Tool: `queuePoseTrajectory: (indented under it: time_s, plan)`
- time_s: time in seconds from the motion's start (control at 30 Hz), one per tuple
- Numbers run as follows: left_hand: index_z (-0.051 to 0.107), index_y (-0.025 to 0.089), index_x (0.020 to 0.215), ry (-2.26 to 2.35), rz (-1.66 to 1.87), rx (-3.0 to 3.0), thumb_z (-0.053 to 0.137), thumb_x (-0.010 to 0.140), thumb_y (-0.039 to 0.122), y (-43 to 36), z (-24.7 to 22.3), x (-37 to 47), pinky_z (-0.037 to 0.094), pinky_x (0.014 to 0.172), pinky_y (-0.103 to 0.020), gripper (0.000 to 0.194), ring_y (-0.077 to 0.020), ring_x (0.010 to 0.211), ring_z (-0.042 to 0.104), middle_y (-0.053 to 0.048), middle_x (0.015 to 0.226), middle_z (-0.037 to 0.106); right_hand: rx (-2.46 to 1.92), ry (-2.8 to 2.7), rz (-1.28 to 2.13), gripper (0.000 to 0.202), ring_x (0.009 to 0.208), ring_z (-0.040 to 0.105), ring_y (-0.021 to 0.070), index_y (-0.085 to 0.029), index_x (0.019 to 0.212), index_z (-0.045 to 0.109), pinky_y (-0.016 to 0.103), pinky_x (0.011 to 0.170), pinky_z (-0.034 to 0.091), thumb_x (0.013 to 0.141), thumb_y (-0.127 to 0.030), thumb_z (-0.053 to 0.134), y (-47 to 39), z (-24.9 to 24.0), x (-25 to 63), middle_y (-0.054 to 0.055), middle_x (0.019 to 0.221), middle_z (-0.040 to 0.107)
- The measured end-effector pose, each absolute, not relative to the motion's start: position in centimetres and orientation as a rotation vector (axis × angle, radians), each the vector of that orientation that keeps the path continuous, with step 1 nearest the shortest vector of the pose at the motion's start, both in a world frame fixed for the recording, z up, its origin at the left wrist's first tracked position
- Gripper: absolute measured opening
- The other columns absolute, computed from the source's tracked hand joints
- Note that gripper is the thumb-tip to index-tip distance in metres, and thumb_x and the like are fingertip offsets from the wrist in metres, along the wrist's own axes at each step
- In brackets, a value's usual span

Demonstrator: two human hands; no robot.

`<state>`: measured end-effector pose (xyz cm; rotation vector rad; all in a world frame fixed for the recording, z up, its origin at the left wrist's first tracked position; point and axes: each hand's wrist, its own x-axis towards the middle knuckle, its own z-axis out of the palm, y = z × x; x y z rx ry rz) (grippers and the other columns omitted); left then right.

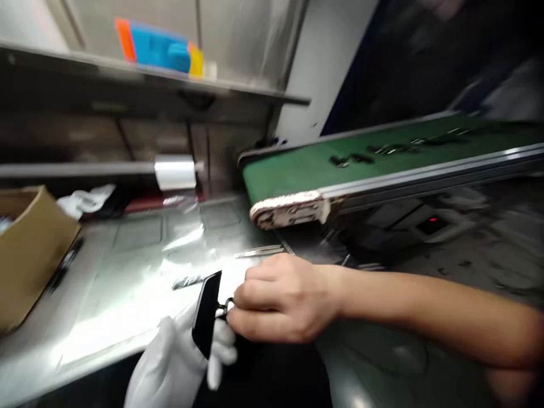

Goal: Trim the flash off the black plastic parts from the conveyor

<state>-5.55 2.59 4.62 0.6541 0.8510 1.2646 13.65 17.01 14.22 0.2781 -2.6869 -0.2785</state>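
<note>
My left hand (170, 357), in a white glove, is wrapped round a flat black piece (207, 311) with a slanted top edge. The piece stands tilted in the glove, and a small black ring or loop (225, 307) joins its right side. My bare right hand (280, 300) is closed, its thumb and fingertips pinched at this loop. Its fingers hide part of the loop, and the exact kind of the piece cannot be made out. Both hands are close together over the front edge of the shiny metal table (102, 323).
A green conveyor belt (289, 170) with several small dark parts (386, 149) runs off to the right. At the left stands a cardboard box (34, 255). Metal tweezers (259, 251) and a small dark strip (187, 281) lie on the table. Above is a shelf (148, 71).
</note>
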Motion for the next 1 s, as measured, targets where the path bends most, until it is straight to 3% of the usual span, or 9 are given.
queuePoseTrajectory:
  time_s: [0.03, 0.1, 0.17, 0.27, 0.5, 0.57, 0.7, 0.8, 1.0]
  plan:
    - [0.075, 0.014, 0.115, 0.709, 1.226, 0.580, 0.044, 0.096, 0.072, 2.3, 4.2, -5.2, 0.058, 0.066, -0.038, 0.068, -0.0241, 0.064, 0.069, -0.013, 0.077, 0.074, 0.356, -2.654, -0.187, 0.016, 0.068, 0.052, 0.0143, -0.015, 0.105, 0.072, 0.031, 0.055, 0.036, 0.101, -0.023, 0.059, 15.9, 13.6, 13.5, 0.002, 0.086, 0.065]
    - [0.071, 0.011, 0.126, 0.510, 1.276, 0.516, 0.043, 0.097, 0.072, 1.8, 3.2, -4.4, 0.051, 0.051, -0.029, 0.073, -0.0196, 0.052, 0.064, -0.012, 0.066, 0.072, 0.404, -2.663, -0.041, 0.016, 0.068, 0.053, 0.0150, -0.014, 0.103, 0.073, 0.032, 0.054, 0.037, 0.099, -0.022, 0.060, 14.9, 12.6, 13.5, 0.003, 0.085, 0.066]
    - [0.063, 0.012, 0.139, 0.446, 1.316, 0.481, 0.045, 0.100, 0.066, 1.1, 2.1, -3.6, 0.045, 0.043, -0.022, 0.069, -0.0181, 0.049, 0.065, -0.012, 0.068, 0.075, 0.413, -2.700, 0.040, 0.016, 0.070, 0.055, 0.0156, -0.016, 0.104, 0.073, 0.032, 0.055, 0.040, 0.100, -0.021, 0.058, 14.7, 11.7, 13.7, 0.003, 0.087, 0.067]
    - [0.058, 0.017, 0.145, 0.398, 1.301, 0.427, 0.048, 0.104, 0.054, 0.1, 0.9, -2.7, 0.051, 0.046, -0.019, 0.056, -0.0194, 0.059, 0.073, -0.012, 0.076, 0.079, 0.407, -2.739, 0.091, 0.014, 0.072, 0.057, 0.0154, -0.019, 0.105, 0.072, 0.031, 0.057, 0.043, 0.101, -0.021, 0.058, 14.8, 10.4, 14.4, 0.003, 0.091, 0.067]
    - [0.062, 0.019, 0.141, 0.400, 1.362, 0.374, 0.048, 0.106, 0.046, -0.1, 0.3, -1.5, 0.053, 0.047, -0.016, 0.046, -0.0153, 0.059, 0.074, -0.005, 0.076, 0.079, 0.135, -2.704, 0.401, 0.020, 0.086, 0.064, 0.0152, -0.020, 0.113, 0.067, 0.026, 0.069, 0.051, 0.105, -0.018, 0.048, 14.6, 7.3, 16.1, 0.004, 0.103, 0.068]
    - [0.065, 0.020, 0.137, 0.467, 1.392, 0.356, 0.052, 0.105, 0.048, 0.3, 0.6, -1.4, 0.053, 0.046, -0.015, 0.045, -0.0126, 0.054, 0.071, -0.003, 0.075, 0.078, -0.028, -2.603, 0.631, 0.016, 0.094, 0.066, 0.0168, -0.019, 0.117, 0.064, 0.027, 0.075, 0.054, 0.104, -0.024, 0.055, 14.4, 6.1, 16.3, 0.007, 0.109, 0.067]
    - [0.072, 0.022, 0.128, 0.576, 1.450, 0.250, 0.062, 0.099, 0.050, 1.1, 1.3, -1.5, 0.055, 0.048, -0.015, 0.041, -0.0121, 0.059, 0.072, -0.001, 0.076, 0.078, -0.378, -2.349, 1.131, 0.031, 0.094, 0.065, 0.0158, -0.017, 0.123, 0.060, 0.027, 0.080, 0.056, 0.099, -0.036, 0.068, 13.7, 3.8, 15.6, 0.007, 0.110, 0.066]
    - [0.075, 0.020, 0.122, 0.655, 1.467, 0.162, 0.069, 0.095, 0.048, 1.6, 1.5, -1.6, 0.057, 0.050, -0.016, 0.039, -0.0136, 0.065, 0.074, -0.002, 0.080, 0.079, -0.577, -2.112, 1.511, 0.022, 0.089, 0.066, 0.0131, -0.018, 0.113, 0.065, 0.024, 0.078, 0.054, 0.104, -0.038, 0.061, 12.7, 2.4, 14.4, 0.002, 0.101, 0.069]
    - [0.073, 0.019, 0.121, 0.789, 1.466, 0.075, 0.070, 0.095, 0.049, 1.7, 1.6, -1.4, 0.057, 0.050, -0.016, 0.040, -0.0136, 0.068, 0.074, -0.003, 0.083, 0.078, -0.730, -1.647, 1.945, 0.028, 0.076, 0.062, 0.0084, -0.018, 0.092, 0.066, 0.020, 0.071, 0.049, 0.104, -0.042, 0.060, 11.2, 0.5, 12.7, -0.003, 0.085, 0.066]
